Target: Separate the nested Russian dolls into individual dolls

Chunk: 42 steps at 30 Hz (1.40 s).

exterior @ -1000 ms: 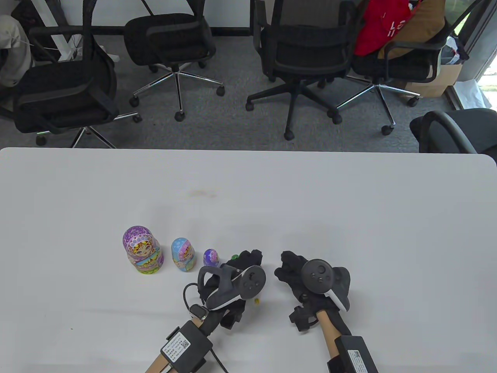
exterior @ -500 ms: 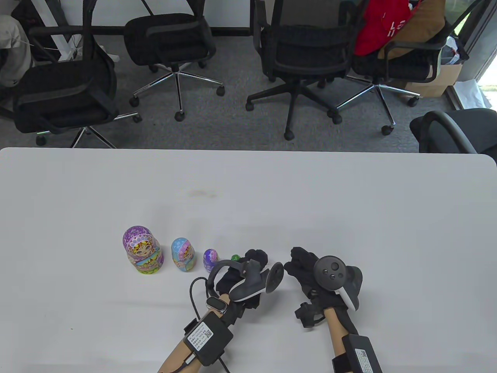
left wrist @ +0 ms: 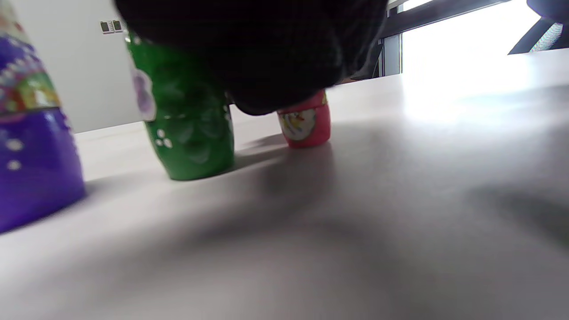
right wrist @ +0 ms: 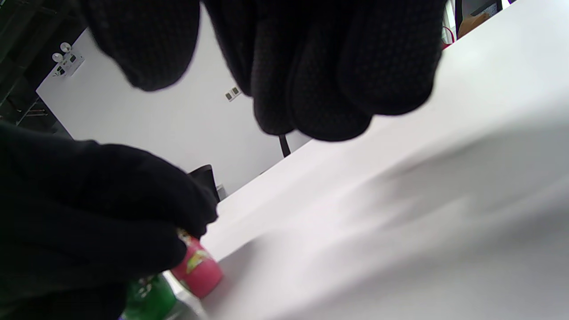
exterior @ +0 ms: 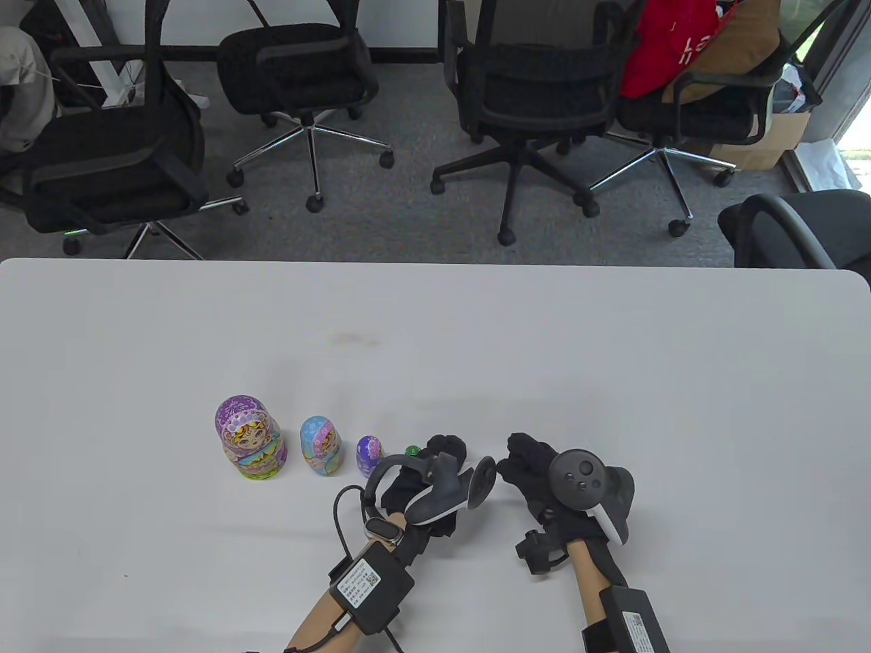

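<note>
Writing: white labels on forearm boxes (exterior: pixel 359 586), text showing too small to read.
Left hand (exterior: pixel 435 469): fingers closing over pink doll (left wrist: pixel 306 124), staying put.
Right hand (exterior: pixel 537 469): hovering, holding nothing, fingers curling loosely, barely shifting.

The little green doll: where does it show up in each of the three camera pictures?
Table view: the green doll is a small dot beside the left hand, right of the small purple doll.
Left wrist view: the green doll stands left of centre, between the purple doll and the pink doll.
Right wrist view: bottom left corner, beside the pink doll.
Shared landmark: the white table.
</note>
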Each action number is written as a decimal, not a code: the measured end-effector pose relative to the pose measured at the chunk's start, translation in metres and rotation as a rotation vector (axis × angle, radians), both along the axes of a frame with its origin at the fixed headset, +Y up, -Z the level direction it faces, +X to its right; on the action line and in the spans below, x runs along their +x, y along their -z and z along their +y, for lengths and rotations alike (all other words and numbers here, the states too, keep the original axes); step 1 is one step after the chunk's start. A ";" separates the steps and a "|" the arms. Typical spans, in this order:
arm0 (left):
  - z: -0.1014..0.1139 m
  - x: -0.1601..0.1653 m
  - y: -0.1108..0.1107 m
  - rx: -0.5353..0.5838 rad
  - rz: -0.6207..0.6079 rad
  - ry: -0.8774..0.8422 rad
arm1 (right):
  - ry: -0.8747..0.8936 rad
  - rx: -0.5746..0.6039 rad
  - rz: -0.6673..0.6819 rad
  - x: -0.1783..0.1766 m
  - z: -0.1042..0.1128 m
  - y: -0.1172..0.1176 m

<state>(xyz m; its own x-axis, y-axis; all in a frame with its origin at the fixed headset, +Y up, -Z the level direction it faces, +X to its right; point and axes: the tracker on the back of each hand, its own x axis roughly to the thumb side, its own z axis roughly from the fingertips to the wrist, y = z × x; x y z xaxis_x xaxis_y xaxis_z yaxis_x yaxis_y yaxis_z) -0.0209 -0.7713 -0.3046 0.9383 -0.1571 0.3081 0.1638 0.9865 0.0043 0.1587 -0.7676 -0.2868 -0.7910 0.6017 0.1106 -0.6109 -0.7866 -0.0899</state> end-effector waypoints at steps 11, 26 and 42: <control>0.030 -0.026 -0.018 -0.029 -0.030 -0.182 | -0.057 0.023 0.038 -0.012 0.004 -0.003; 0.030 -0.092 -0.047 -0.079 -0.002 -0.374 | -0.175 0.093 0.209 -0.057 0.017 -0.016; 0.025 -0.113 -0.050 -0.077 0.036 -0.411 | -0.420 0.080 0.377 -0.096 0.007 -0.028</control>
